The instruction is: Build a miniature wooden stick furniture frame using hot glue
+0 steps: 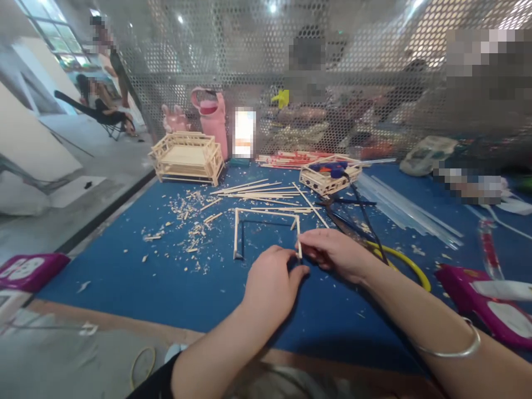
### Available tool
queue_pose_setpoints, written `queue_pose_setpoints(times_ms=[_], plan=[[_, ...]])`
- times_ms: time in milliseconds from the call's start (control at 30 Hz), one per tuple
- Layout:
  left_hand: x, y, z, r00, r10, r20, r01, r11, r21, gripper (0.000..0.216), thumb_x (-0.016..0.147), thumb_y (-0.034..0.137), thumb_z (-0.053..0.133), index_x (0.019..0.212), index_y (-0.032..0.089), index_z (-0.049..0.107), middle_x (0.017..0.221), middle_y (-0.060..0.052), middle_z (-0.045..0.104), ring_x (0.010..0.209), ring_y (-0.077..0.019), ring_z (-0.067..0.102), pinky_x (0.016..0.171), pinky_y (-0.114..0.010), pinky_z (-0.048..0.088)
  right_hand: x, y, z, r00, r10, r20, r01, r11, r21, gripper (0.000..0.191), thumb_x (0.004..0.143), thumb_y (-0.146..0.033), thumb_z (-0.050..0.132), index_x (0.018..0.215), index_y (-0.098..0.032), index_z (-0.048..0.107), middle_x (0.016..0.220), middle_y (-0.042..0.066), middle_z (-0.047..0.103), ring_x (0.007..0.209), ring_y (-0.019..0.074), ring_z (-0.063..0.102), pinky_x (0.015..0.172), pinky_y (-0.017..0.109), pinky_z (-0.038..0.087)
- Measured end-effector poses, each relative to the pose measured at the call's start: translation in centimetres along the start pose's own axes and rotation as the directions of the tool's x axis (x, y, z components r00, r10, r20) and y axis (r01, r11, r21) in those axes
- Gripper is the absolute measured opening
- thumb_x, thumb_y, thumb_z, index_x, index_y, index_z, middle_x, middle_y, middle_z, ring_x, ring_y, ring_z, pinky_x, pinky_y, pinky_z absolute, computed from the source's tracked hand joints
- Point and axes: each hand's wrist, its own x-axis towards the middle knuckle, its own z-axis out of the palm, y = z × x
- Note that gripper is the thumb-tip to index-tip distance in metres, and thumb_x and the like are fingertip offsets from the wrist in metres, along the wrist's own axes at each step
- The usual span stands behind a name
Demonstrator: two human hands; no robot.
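Note:
A small three-sided frame of thin wooden sticks [266,212] stands on the blue tabletop [166,299]. My left hand [276,277] has its thumb and fingers closed around the near end of the frame's right side. From the right, my right hand [334,252] pinches that same side slightly farther up. Both sets of fingertips partly hide the stick. The frame's left leg rests on the table, away from my hands. Behind the frame lie several loose wooden sticks [257,193].
A model bed-like stick structure [187,155] stands back left, beside a pink bottle [214,124]. Back right, a blue glue gun [332,168] rests on another stick frame [320,183]. Clear glue sticks [409,208], a yellow cable loop [409,266], purple packets [482,305] and wood scraps lie around.

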Motion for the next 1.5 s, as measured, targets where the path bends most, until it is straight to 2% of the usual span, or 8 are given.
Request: queue_pose_setpoints(times_ms=[167, 333, 633, 767, 1033, 1300, 1500], plan=[[0.3, 0.0, 0.2, 1.000, -0.024, -0.005, 0.024, 0.999, 0.032, 0.017, 0.085, 0.025, 0.055, 0.087, 0.021, 0.072, 0.090, -0.005, 0.072, 0.084, -0.0214, 0.064, 0.072, -0.030, 0.045, 0.2, 0.1, 0.2, 1.000, -0.024, -0.017, 0.024, 1.000, -0.016, 0.041, 0.057, -0.050, 0.069, 0.050, -0.018, 0.044, 0.040, -0.008, 0.037, 0.034, 0.0029, 0.025, 0.035, 0.020, 0.013], [0.1, 0.0, 0.3, 1.000, 0.016, -0.002, -0.016, 0.998, 0.062, 0.018, 0.087, 0.026, 0.054, 0.082, 0.020, 0.070, 0.086, -0.004, 0.073, 0.080, -0.0203, 0.064, 0.069, -0.028, 0.043, 0.2, 0.2, 0.0, 1.000, -0.023, -0.012, 0.023, 0.998, 0.052, 0.042, 0.057, -0.048, 0.070, 0.049, -0.018, 0.041, 0.040, -0.009, 0.037, 0.034, 0.0023, 0.026, 0.035, 0.019, 0.015], [0.2, -0.6, 0.6, 0.999, 0.024, -0.036, -0.020, 0.994, 0.104, 0.014, 0.083, 0.029, 0.060, 0.083, 0.021, 0.072, 0.085, -0.003, 0.072, 0.080, -0.0201, 0.063, 0.070, -0.029, 0.044, 0.1, 0.4, -0.3, 1.000, -0.009, 0.027, 0.008, 1.000, 0.025, 0.042, 0.059, -0.048, 0.070, 0.049, -0.018, 0.042, 0.038, -0.009, 0.037, 0.032, 0.0019, 0.024, 0.034, 0.019, 0.014], [0.2, -0.4, 0.6, 0.999, 0.020, -0.032, -0.015, 0.992, 0.123, 0.016, 0.083, 0.032, 0.060, 0.083, 0.022, 0.073, 0.085, -0.003, 0.072, 0.081, -0.0196, 0.063, 0.069, -0.029, 0.044, 0.1, 0.1, -0.2, 1.000, 0.001, 0.024, -0.002, 0.999, 0.043, 0.044, 0.055, -0.050, 0.073, 0.049, -0.018, 0.042, 0.038, -0.009, 0.037, 0.032, 0.0018, 0.025, 0.034, 0.019, 0.013], [0.4, -0.8, 0.6, 0.999, 0.026, -0.046, -0.023, 0.997, 0.067, 0.014, 0.082, 0.028, 0.062, 0.084, 0.021, 0.073, 0.085, -0.004, 0.073, 0.080, -0.0201, 0.064, 0.073, -0.031, 0.045, 0.0, 0.4, -0.3, 0.999, -0.020, 0.033, 0.019, 0.999, 0.037, 0.045, 0.054, -0.051, 0.073, 0.048, -0.018, 0.043, 0.038, -0.009, 0.039, 0.032, 0.0020, 0.026, 0.035, 0.019, 0.015], [0.4, -0.7, 0.3, 0.999, 0.025, -0.024, -0.024, 0.999, 0.045, 0.013, 0.082, 0.026, 0.062, 0.083, 0.021, 0.074, 0.086, -0.004, 0.073, 0.081, -0.0196, 0.065, 0.075, -0.030, 0.045, 0.3, 0.5, 0.1, 0.999, -0.048, 0.005, 0.048, 0.999, 0.001, 0.045, 0.053, -0.055, 0.071, 0.050, -0.019, 0.044, 0.038, -0.009, 0.038, 0.033, 0.0026, 0.025, 0.035, 0.020, 0.015], [0.8, -1.0, -0.2, 0.994, 0.095, 0.061, -0.101, 0.988, 0.119, 0.016, 0.083, 0.030, 0.060, 0.081, 0.021, 0.074, 0.081, -0.004, 0.072, 0.078, -0.0198, 0.063, 0.070, -0.029, 0.043, 0.0, 0.4, 0.5, 0.997, -0.077, -0.013, 0.077, 0.996, -0.046, 0.045, 0.058, -0.058, 0.067, 0.050, -0.019, 0.045, 0.039, -0.008, 0.038, 0.035, 0.0033, 0.025, 0.037, 0.021, 0.015]])
